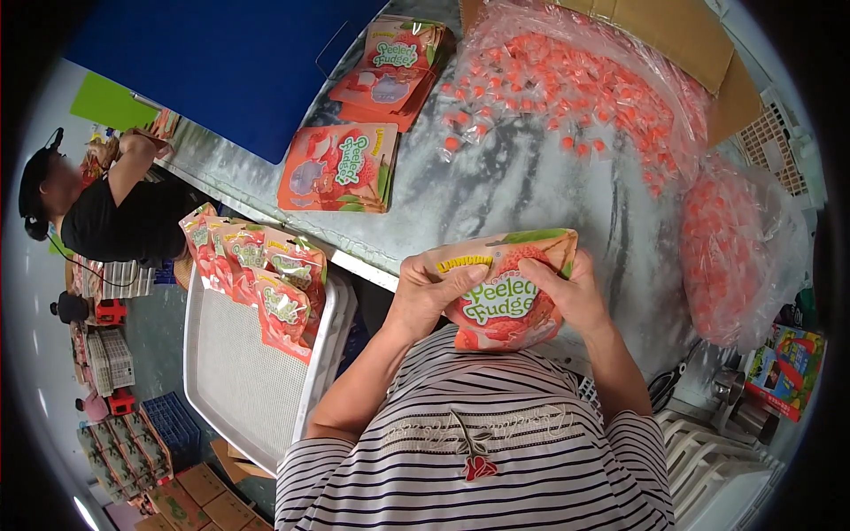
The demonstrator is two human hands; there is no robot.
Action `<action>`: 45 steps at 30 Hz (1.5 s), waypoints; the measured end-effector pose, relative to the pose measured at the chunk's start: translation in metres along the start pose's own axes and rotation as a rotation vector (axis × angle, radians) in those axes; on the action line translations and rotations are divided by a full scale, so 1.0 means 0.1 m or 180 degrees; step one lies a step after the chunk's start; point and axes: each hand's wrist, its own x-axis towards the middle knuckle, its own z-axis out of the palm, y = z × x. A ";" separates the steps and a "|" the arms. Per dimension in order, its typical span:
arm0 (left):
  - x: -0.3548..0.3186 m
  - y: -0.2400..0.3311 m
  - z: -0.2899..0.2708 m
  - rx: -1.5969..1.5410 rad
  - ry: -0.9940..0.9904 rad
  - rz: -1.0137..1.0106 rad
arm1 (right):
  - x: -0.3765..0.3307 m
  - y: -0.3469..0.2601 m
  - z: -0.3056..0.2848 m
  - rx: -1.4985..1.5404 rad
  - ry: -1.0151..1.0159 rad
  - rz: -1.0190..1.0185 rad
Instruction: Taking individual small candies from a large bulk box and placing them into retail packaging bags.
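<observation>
"Head view, hands first. What is being held?"

"One red-and-cream fudge pouch (505, 301), kept upright in front of the striped shirt (469, 403), printed face showing, top edge sloping a little upward to the right. It is gripped from both sides: the left hand (418, 299) at one side, the right hand (580, 296) at the other."

"And the fingers?"

"Closed on the pouch in both hands. The thumbs are laid across the printed front; the rest are mostly hidden behind, so their exact spread cannot be told."

"Which step is in hand?"

"Judged to be work on the upper part of a single pouch. Whether it is being pressed shut or drawn apart cannot be told; the inside is not shown."

"What is set round about?"

"On the counter (531, 195), flat pouches (336, 168) are stacked, and wrapped red candies (549, 84) are spilled from clear plastic beside a carton (686, 44). To the left, plump pouches (285, 305) are grouped at the far end of a white tray (235, 372)."

"What is called for next?"

"By judgement, an even hold: both sides supported, top edge kept level, thumbs eased along it so that the film is not creased."
</observation>
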 end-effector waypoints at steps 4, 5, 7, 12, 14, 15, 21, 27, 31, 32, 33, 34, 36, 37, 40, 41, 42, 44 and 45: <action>0.01 -0.01 -0.03 -0.0031 0.0059 -0.0324 | 0.00 0.00 0.05 -0.0094 0.0038 -0.0012; 0.01 -0.02 -0.03 0.0152 0.0143 -0.0389 | -0.01 0.02 0.06 -0.0229 0.0086 -0.0119; 0.00 0.03 0.02 0.0172 0.0144 -0.0210 | -0.01 0.06 0.08 -0.0363 0.0132 -0.0227; -0.01 0.05 0.07 0.0311 0.0208 0.0008 | 0.02 0.03 0.12 0.0183 0.0127 0.0069; -0.01 0.10 0.11 0.0133 0.0227 -0.0020 | 0.03 0.01 0.14 0.0202 0.0107 0.0127; -0.01 0.11 0.10 0.0129 0.0230 -0.0021 | 0.03 0.00 0.14 0.0224 0.0087 0.0181; -0.03 0.19 0.12 0.0353 0.0045 -0.0187 | 0.04 0.02 0.19 0.0549 0.0261 0.0355; 0.00 0.05 0.13 0.0441 0.0278 0.0171 | 0.03 0.06 0.22 0.0127 0.0312 0.0119; 0.05 0.03 0.04 0.0487 0.0201 0.0003 | 0.07 0.06 0.14 0.0222 0.0215 0.0170; 0.05 0.03 0.00 0.0563 0.0120 -0.0078 | 0.07 0.09 0.10 0.0189 0.0298 0.0214; 0.05 0.02 -0.03 0.0564 0.0125 -0.0076 | 0.07 0.10 0.06 0.0156 0.0380 0.0259; 0.03 0.00 -0.06 0.0394 0.0198 -0.0126 | 0.07 0.10 0.04 0.0055 0.0438 0.0003; 0.01 -0.06 -0.10 0.0220 0.0265 -0.0178 | 0.05 0.14 -0.02 -0.0062 0.0531 -0.0123; 0.00 -0.09 -0.11 0.0142 0.0305 0.0136 | 0.05 0.16 -0.04 -0.0166 0.0613 -0.0251; 0.01 -0.13 -0.15 0.0262 0.0363 0.0499 | 0.04 0.13 -0.07 -0.0539 0.0671 -0.0343; 0.02 -0.13 -0.17 0.0457 0.0382 0.0549 | 0.04 0.14 -0.07 -0.0705 0.0709 -0.0324; 0.03 -0.13 -0.19 0.0460 0.0381 0.0554 | 0.04 0.14 -0.07 -0.0702 0.0709 -0.0329; 0.04 -0.12 -0.21 0.0566 0.0336 0.0492 | 0.05 0.18 -0.08 -0.0645 0.0746 -0.0400; 0.04 -0.12 -0.21 0.0568 0.0335 0.0499 | 0.06 0.19 -0.07 -0.0646 0.0746 -0.0407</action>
